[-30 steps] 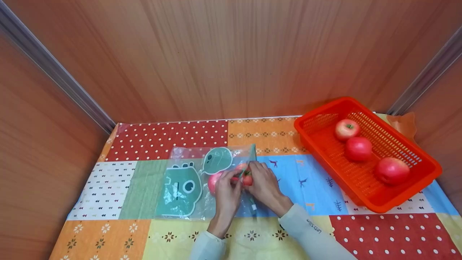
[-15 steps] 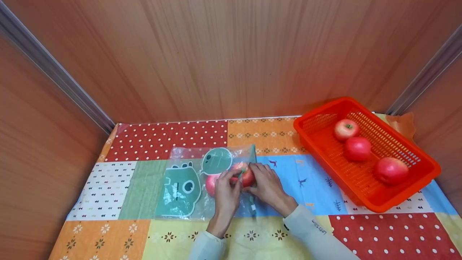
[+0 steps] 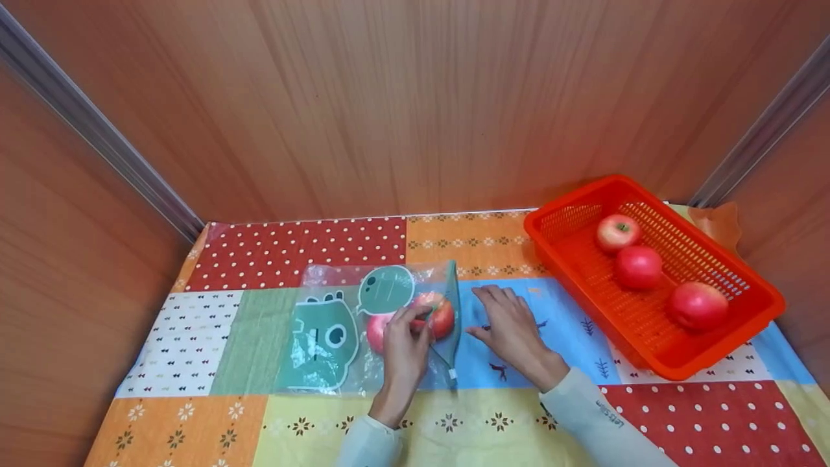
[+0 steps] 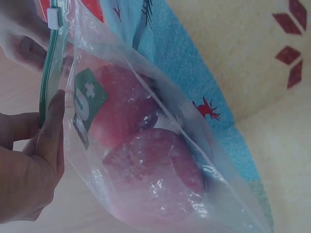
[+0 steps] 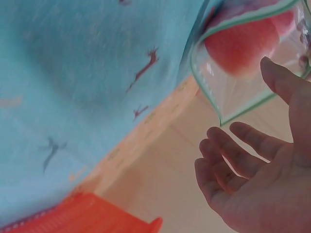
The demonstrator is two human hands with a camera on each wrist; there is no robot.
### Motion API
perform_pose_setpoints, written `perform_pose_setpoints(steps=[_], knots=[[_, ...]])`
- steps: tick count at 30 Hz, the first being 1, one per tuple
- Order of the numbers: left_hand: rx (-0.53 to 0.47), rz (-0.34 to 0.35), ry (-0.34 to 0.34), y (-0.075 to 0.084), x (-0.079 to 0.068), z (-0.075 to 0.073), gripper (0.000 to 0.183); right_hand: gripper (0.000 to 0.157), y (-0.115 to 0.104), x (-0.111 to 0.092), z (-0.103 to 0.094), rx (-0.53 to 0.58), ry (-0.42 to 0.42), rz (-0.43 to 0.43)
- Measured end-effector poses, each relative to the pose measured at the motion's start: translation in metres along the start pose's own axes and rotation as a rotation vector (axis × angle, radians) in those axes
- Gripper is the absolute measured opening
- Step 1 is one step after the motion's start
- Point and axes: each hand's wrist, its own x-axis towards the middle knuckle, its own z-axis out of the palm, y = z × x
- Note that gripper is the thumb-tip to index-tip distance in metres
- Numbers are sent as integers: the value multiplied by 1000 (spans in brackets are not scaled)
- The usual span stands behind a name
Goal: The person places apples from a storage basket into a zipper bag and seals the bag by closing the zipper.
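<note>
A clear zip bag [image 3: 334, 344] printed with green cartoon shapes lies on the patterned cloth, its mouth toward the right. Inside it are two red apples, one apple [image 3: 443, 319] close to the mouth and another apple [image 3: 376, 334] deeper in, partly behind my left hand [image 3: 405, 347]. That hand pinches the green zip edge [image 4: 47, 77] between thumb and fingers; a white slider [image 4: 53, 18] sits toward one end of the zip. Just right of the bag, my right hand [image 3: 515, 331] holds nothing, its fingers loosely bent and apart. In the right wrist view the bag's mouth gapes.
An orange-red plastic basket [image 3: 564, 259] stands at the right, holding three apples: a rear apple [image 3: 618, 233], a middle apple [image 3: 639, 267] and a front apple [image 3: 698, 305]. Wood-grain panels [image 3: 402, 110] enclose the back and sides of the cloth-covered table [image 3: 298, 243].
My right hand has let go of an apple inside the bag's mouth and drawn back to the right. The left hand keeps its pinch on the bag's edge.
</note>
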Motion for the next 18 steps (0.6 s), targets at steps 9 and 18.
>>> perform_pose_setpoints(steps=[9, 18], knots=[[15, 32, 30, -2, -1, 2, 28, 64, 9, -8, -24, -70, 32, 9], [39, 75, 36, -4, -1, 3, 27, 63, 18, -17, -41, -132, 57, 19]])
